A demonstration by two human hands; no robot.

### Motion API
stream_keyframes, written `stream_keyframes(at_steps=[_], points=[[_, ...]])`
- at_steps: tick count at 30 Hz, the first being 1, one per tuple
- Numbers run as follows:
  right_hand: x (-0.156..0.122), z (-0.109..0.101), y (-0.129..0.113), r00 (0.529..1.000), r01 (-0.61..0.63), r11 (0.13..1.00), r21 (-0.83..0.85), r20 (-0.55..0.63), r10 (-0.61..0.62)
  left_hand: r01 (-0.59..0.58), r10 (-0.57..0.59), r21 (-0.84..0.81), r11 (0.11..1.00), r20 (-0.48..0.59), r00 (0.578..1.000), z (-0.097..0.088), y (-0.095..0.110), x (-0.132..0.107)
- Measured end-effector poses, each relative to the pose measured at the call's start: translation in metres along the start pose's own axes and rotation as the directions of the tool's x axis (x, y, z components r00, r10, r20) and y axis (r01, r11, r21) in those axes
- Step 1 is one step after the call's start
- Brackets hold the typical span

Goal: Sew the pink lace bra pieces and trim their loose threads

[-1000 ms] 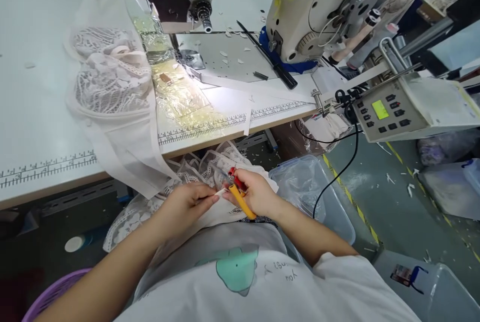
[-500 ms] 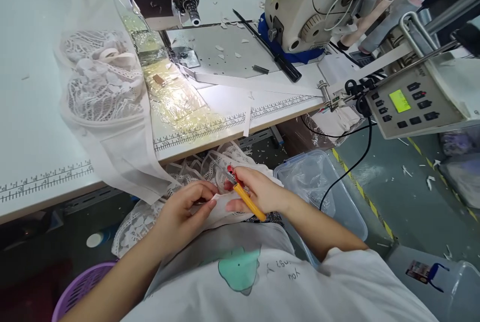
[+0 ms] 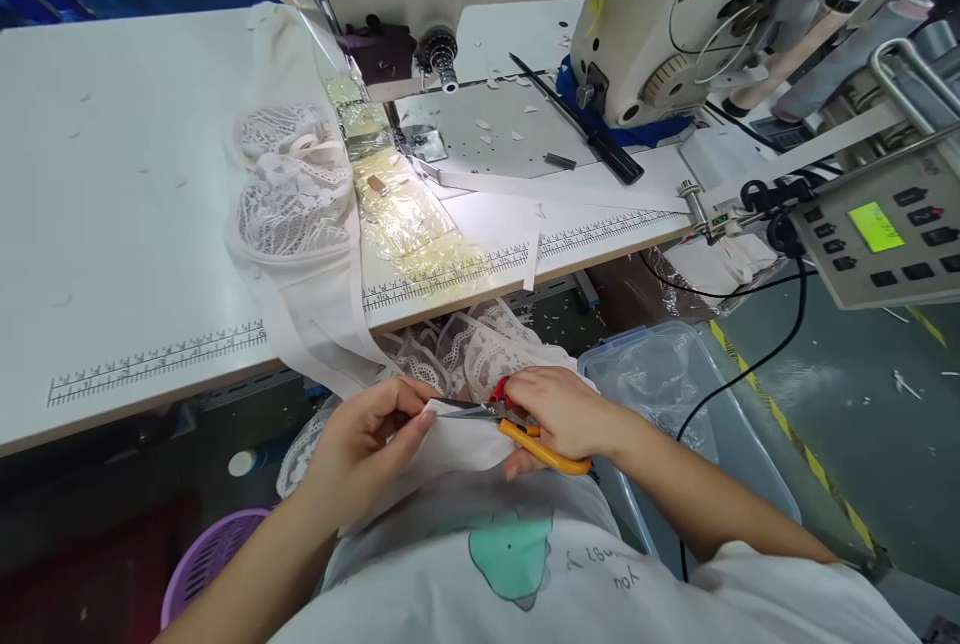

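My right hand is closed around a pair of scissors with a yellow-orange handle loop and some red near the pivot. Their blades point left and lie at the edge of a white fabric piece over my lap. Between thumb and fingers, my left hand pinches that fabric's edge, close to the blade tips. White lace fabric hangs just behind both hands, below the table edge. On the table, a white lace bra piece lies left of the sewing machine, its band draping over the front edge.
The sewing machine stands on a white table with ruler markings along the front. A black screwdriver lies by its base. At right are a control panel and a clear plastic bin; a purple basket is at lower left.
The scissors have turned from pointing up-left to lying nearly level, blades now at the fabric edge by my left fingers. The camera view has shifted, so the table appears lower and further right.
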State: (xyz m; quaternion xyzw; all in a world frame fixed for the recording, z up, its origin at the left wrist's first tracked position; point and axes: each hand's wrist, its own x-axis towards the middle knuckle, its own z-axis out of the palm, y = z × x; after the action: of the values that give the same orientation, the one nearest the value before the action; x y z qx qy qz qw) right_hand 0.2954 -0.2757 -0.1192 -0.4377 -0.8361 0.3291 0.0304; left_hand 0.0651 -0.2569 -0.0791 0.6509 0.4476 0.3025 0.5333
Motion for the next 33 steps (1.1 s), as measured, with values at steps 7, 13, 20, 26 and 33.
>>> stream_keyframes(at_steps=[7, 13, 20, 26, 33], points=[[-0.008, -0.009, -0.011, 0.995, -0.091, 0.995, -0.045, 0.046, 0.093, 0.057, -0.057, 0.002, 0.998, -0.027, 0.998, 0.0, 0.001, -0.001], [-0.012, -0.006, -0.018, 0.988, -0.151, 0.988, 0.024, 0.019, 0.15, 0.104, -0.104, 0.002, 0.995, -0.054, 0.993, 0.002, 0.001, 0.0], [-0.012, 0.009, -0.014, 0.989, -0.127, 0.99, 0.062, -0.069, 0.131, 0.128, -0.13, -0.052, 0.99, -0.045, 0.99, 0.004, 0.003, 0.001], [-0.013, 0.007, -0.013, 0.991, -0.129, 0.991, 0.032, -0.027, 0.13, 0.15, -0.153, -0.067, 0.986, -0.038, 0.988, 0.004, 0.002, 0.001], [-0.014, -0.004, -0.018, 0.99, -0.143, 0.987, 0.069, 0.015, 0.143, 0.122, -0.123, -0.05, 0.991, -0.008, 0.992, 0.004, 0.005, 0.002]])
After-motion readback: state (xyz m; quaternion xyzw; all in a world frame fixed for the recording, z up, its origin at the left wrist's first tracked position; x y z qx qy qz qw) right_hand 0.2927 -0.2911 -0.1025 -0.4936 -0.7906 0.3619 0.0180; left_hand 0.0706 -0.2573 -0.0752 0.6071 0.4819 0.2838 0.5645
